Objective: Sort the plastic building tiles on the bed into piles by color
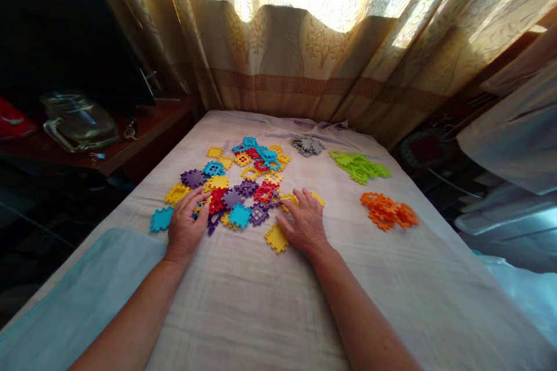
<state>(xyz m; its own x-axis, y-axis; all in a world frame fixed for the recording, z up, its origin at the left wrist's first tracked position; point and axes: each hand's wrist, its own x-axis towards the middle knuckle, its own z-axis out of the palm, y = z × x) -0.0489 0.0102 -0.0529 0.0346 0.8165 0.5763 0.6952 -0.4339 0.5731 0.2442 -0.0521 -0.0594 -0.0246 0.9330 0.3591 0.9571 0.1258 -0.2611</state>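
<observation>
Notched plastic building tiles in blue, yellow, red and purple lie in a loose mixed spread on the sheet. My left hand (187,220) is at the left side of this spread, fingers apart, between a blue tile (162,218) and a red tile (218,200). On the right side, my right hand (304,219) rests with its fingers spread over yellow tiles. Its thumb is beside a yellow tile (277,238). Between the hands lie a bright blue tile (240,215) and a purple window tile (260,214). What is under the fingers is partly hidden.
Separate piles of grey tiles (308,145), green tiles (360,167) and orange tiles (387,211) lie to the right. A light blue cloth (96,290) covers the near left. A glass jug (80,122) stands on the side table (174,119). Curtains (278,58) hang behind.
</observation>
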